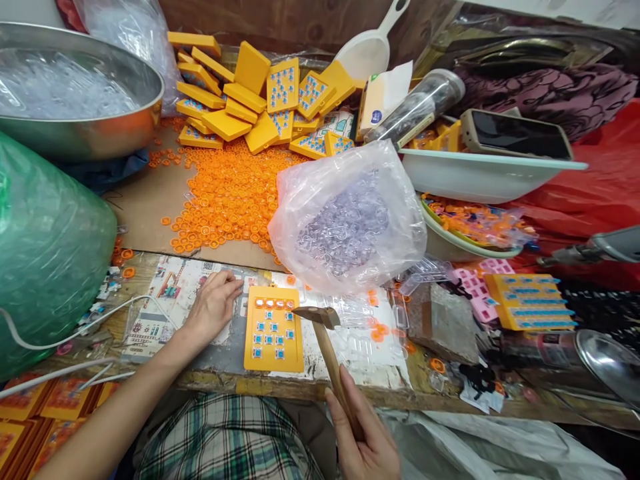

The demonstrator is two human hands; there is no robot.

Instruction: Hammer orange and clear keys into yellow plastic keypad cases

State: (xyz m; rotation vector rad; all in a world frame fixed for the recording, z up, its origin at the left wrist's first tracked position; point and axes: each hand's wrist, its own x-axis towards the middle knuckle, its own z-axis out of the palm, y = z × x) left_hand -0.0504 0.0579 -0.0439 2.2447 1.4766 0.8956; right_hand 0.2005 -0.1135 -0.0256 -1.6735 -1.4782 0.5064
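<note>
My right hand point(367, 427) is wrapped round the wooden handle of a hammer point(330, 353). The hammer's metal head hangs at the right edge of a yellow block point(275, 360), its narrow end by the row of orange caps point(274, 303) at the block's top. Below that row, several small blue-and-white pieces point(274, 327) sit in the block. Just left of the block, my left hand point(214, 308) rests over the printed board point(165, 313) with its fingers curled together. Whatever those fingers may hold is hidden.
Behind the block lie loose orange rings point(230, 193) and a plastic bag point(345, 220) of clear pieces. Yellow blocks point(245, 100) are piled at the back. A metal bowl point(145, 87) and green sack point(50, 260) stand left; a stone block point(445, 327) lies right.
</note>
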